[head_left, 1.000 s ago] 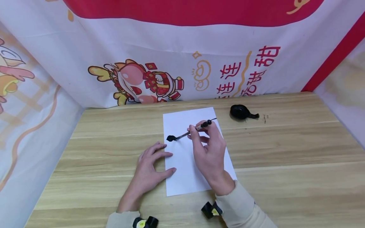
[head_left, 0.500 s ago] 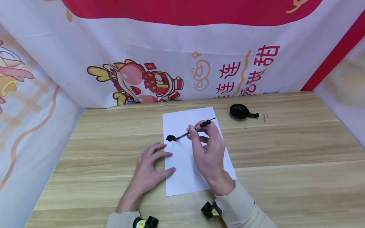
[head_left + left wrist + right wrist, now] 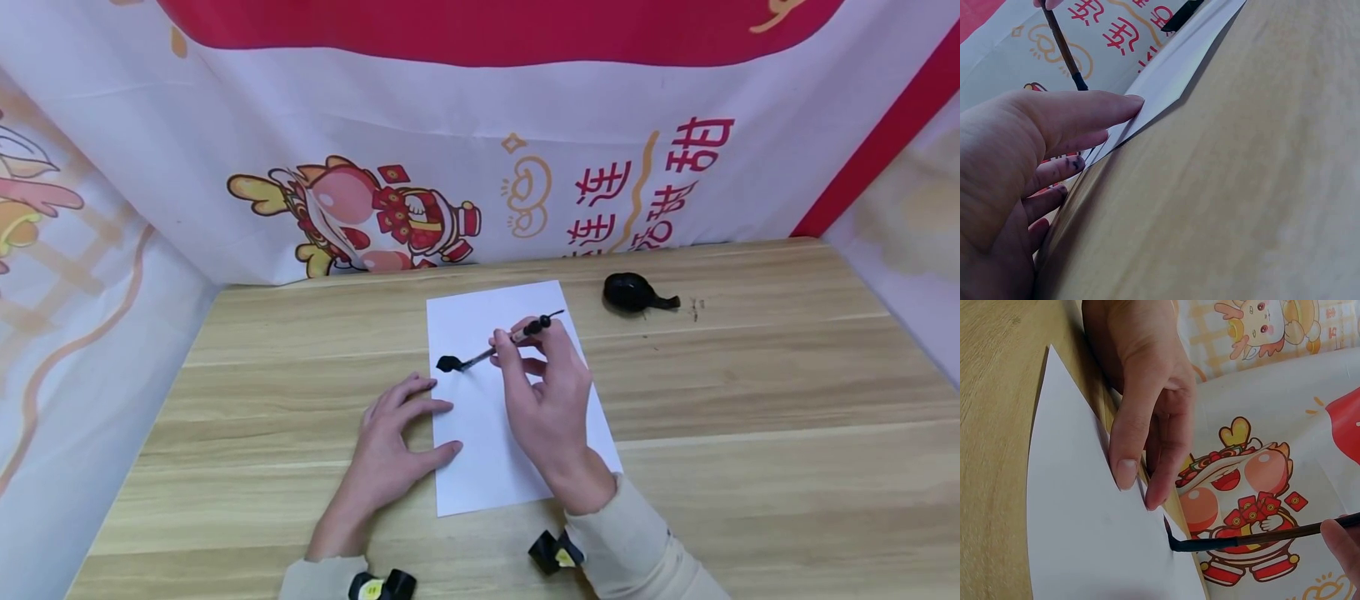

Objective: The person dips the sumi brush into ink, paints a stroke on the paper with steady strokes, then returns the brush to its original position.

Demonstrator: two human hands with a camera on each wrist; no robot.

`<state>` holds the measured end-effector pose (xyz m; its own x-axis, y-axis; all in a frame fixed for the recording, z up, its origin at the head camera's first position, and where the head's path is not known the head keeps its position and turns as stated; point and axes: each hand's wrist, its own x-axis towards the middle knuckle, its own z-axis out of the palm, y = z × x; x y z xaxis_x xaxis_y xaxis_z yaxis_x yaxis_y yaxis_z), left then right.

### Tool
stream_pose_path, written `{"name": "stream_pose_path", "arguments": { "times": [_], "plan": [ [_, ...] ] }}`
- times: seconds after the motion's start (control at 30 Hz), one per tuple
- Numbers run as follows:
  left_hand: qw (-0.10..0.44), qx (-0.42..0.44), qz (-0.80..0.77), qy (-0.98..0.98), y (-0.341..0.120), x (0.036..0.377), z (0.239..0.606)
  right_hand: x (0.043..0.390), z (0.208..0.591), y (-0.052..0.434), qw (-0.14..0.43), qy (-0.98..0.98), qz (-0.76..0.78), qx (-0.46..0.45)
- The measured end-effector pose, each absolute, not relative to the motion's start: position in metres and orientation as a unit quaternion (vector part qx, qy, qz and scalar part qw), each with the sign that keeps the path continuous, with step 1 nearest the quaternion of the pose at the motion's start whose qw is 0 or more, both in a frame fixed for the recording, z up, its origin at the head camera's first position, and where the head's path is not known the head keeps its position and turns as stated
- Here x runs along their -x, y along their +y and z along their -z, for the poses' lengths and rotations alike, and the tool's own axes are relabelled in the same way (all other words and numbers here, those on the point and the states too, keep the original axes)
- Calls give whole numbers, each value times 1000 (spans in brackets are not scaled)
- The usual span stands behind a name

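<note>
A sheet of white paper (image 3: 487, 467) lies on the wooden table under both hands. My right hand (image 3: 551, 400) pinches an ink brush (image 3: 480, 358) by its shaft, slanted down to the left. Its dark bristles (image 3: 1200, 544) bend against the paper in the right wrist view. Right at the tip, near the sheet's left edge, sits a black ink mark (image 3: 448, 364). My left hand (image 3: 401, 446) has its fingers spread, with thumb and fingertips resting at the paper's left edge. Dark smudges mark one left fingertip (image 3: 1074, 164).
Behind the paper, to the right, stands a small black rounded dish (image 3: 630, 293) with a stubby handle, and dark specks beside it. A printed cloth (image 3: 465, 100) hangs along the table's back edge. Both wrists wear black cameras, the left one (image 3: 382, 586) near the table's front.
</note>
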<state>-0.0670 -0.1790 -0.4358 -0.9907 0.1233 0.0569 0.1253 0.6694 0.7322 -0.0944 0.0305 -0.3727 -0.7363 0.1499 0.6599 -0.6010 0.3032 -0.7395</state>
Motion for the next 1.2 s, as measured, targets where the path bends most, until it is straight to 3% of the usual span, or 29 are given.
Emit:
{"name": "stream_pose_path", "arguments": {
  "times": [1.2],
  "plan": [
    [16,63,399,-915,-179,63,437,88,374,29,337,-757,-536,-161]
  ]
}}
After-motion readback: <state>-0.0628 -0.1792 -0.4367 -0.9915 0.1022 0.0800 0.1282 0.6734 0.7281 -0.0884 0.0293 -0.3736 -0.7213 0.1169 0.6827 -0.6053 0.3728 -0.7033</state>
